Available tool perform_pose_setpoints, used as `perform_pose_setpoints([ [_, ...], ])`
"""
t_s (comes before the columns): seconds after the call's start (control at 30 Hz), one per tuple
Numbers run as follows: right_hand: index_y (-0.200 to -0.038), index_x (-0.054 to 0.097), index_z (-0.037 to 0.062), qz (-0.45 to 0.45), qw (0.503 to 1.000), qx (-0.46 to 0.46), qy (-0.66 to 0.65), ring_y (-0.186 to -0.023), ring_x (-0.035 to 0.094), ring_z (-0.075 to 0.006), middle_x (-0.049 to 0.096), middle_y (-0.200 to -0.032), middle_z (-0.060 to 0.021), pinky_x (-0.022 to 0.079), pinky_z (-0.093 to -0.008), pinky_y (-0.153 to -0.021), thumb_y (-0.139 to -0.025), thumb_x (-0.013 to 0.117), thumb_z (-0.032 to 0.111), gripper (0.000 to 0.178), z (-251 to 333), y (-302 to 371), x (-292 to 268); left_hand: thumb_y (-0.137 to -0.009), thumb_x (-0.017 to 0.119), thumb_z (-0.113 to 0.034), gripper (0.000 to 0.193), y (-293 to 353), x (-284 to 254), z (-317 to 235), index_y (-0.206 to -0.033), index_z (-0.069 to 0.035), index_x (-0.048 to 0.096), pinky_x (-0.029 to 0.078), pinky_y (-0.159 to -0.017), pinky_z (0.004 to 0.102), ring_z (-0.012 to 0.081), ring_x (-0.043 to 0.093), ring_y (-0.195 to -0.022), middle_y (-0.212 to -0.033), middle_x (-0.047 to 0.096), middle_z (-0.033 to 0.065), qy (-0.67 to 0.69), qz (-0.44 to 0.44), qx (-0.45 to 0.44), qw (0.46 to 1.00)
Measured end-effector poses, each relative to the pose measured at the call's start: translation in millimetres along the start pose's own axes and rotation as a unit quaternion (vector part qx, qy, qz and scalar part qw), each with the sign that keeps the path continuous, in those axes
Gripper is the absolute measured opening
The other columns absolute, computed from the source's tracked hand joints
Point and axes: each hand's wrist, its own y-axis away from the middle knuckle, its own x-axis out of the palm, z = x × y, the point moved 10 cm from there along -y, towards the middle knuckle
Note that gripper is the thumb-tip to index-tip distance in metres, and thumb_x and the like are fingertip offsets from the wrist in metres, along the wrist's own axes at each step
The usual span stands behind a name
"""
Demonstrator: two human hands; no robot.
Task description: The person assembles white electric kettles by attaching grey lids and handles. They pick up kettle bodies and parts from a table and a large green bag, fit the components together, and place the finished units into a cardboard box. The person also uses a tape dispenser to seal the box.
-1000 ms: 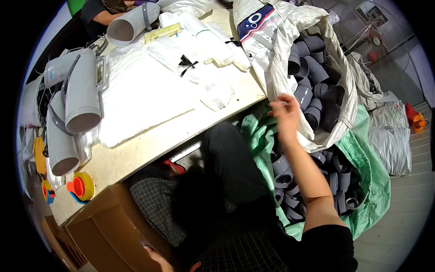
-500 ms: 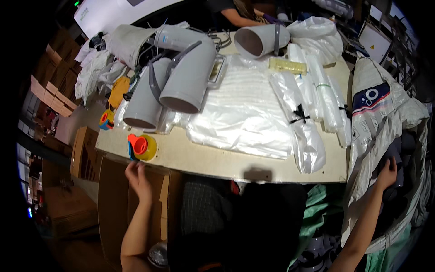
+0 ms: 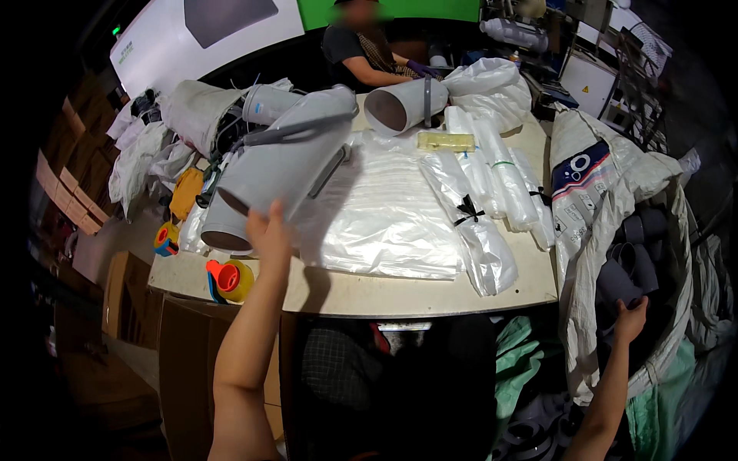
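My left hand (image 3: pixel 269 228) reaches up over the table's front edge and grips the lower rim of a large grey Y-shaped pipe fitting (image 3: pixel 284 165) lying on the table (image 3: pixel 415 293). A second grey fitting end (image 3: pixel 223 229) lies just left of that hand. At the right, my right hand (image 3: pixel 632 316) is inside an open white woven sack (image 3: pixel 592 200), closed around one of several dark grey pipe fittings (image 3: pixel 615 286) stacked there.
Flat clear plastic bags (image 3: pixel 384 219) and tied bag bundles (image 3: pixel 480 230) cover the table's middle. A red and yellow tape dispenser (image 3: pixel 229 279) sits at the front left edge. Across the table a person (image 3: pixel 361 55) handles a grey pipe (image 3: pixel 403 105). Cardboard boxes (image 3: pixel 131 307) stand at the left.
My left hand has risen from beside the tape dispenser to the large grey fitting. My right hand stays in the sack. The view has turned back toward the table.
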Motion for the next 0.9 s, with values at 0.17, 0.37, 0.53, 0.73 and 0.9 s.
perform_pose_setpoints([
  [0.17, -0.146, 0.045, 0.0181, -0.015, 0.994, -0.036, 0.099, -0.116, 0.059, -0.0397, 0.055, -0.123, -0.0147, 0.052, -0.0498, -0.089, -0.069, 0.089, 0.026, 0.089, 51.3, 24.1, -86.7, -0.097, 0.066, -0.007, 0.023, 54.4, -96.3, -97.1, -0.116, 0.004, 0.061, 0.049, -0.084, 0.0313, 0.0175, 0.063, -0.095, -0.107, 0.068, 0.0133, 0.01, 0.057, 0.168, 0.984],
  [0.37, -0.138, 0.052, 0.0036, 0.232, 0.738, -0.276, -0.571, -0.117, 0.054, -0.0299, 0.052, -0.125, -0.0174, 0.047, -0.0404, -0.097, -0.069, 0.091, 0.036, 0.085, 307.9, 188.7, -219.6, -0.069, 0.072, -0.002, 0.021, 171.4, -62.5, -236.1, -0.089, -0.008, 0.066, 0.046, -0.06, 0.0346, 0.0214, 0.065, -0.068, -0.077, 0.066, 0.0037, -0.179, 0.233, 0.562, 0.773],
  [0.53, -0.134, 0.058, 0.0018, 0.331, 0.638, -0.137, -0.682, -0.113, 0.06, -0.0349, 0.06, -0.12, -0.0226, 0.046, -0.0412, -0.1, -0.083, 0.079, 0.042, 0.068, 335.3, 210.8, -189.3, -0.074, 0.069, 0.001, 0.016, 191.0, -82.9, -254.6, -0.088, -0.006, 0.065, 0.046, -0.063, 0.0315, 0.0205, 0.063, -0.067, -0.077, 0.065, 0.0038, -0.13, 0.226, 0.509, 0.82],
  [0.73, -0.139, 0.052, -0.0024, 0.382, 0.669, -0.003, -0.637, -0.127, 0.055, -0.0277, 0.058, -0.137, -0.015, 0.041, -0.0382, -0.109, -0.102, 0.055, 0.041, 0.057, 245.1, 217.8, -76.8, -0.099, 0.065, -0.014, 0.02, 158.6, -169.4, -120.2, -0.111, 0.002, 0.061, 0.046, -0.081, 0.0282, 0.0137, 0.059, -0.086, -0.1, 0.067, 0.0059, 0.114, 0.054, 0.058, 0.99],
  [0.9, -0.142, 0.048, 0.0068, 0.431, 0.521, 0.24, -0.697, -0.101, 0.067, -0.0209, 0.064, -0.126, -0.008, 0.056, -0.0378, -0.074, -0.104, 0.045, 0.056, 0.063, 236.5, 275.8, -48.1, -0.103, 0.06, -0.021, 0.036, 176.9, -147.7, -57.1, -0.129, 0.004, 0.057, 0.047, -0.098, 0.0347, 0.0192, 0.062, -0.109, -0.122, 0.066, 0.0107, 0.32, 0.051, -0.133, 0.937],
])
